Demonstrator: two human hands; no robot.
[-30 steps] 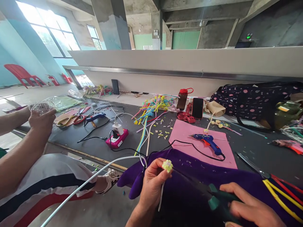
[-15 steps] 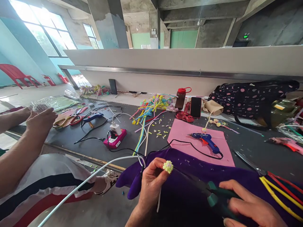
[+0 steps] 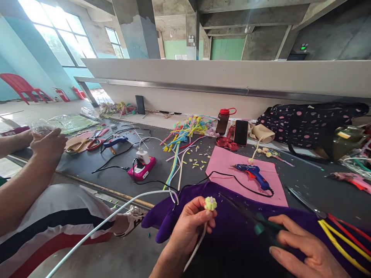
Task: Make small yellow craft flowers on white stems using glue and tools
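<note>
My left hand (image 3: 189, 227) pinches a thin white stem just under a small yellow-green pipe-cleaner flower (image 3: 210, 203), holding it up over the purple cloth (image 3: 232, 239) on my lap. My right hand (image 3: 304, 251) is wrapped round the dark green handles of scissors (image 3: 255, 224), whose blades point left toward the flower and stop a little short of it. Both hands hover at the near edge of the dark table (image 3: 121, 177).
A blue glue gun (image 3: 253, 173) lies on a pink sheet (image 3: 228, 166). Behind are a pile of coloured pipe cleaners (image 3: 185, 133), a pink power strip (image 3: 142, 168), a bottle (image 3: 223, 120), a phone (image 3: 241, 132), a dotted bag (image 3: 307, 123). A co-worker's hands (image 3: 48, 144) work at left.
My left hand has raised the flower slightly and shifted it right. The scissors have swung a little, their blades now blurred. The co-worker's hands moved lower at left.
</note>
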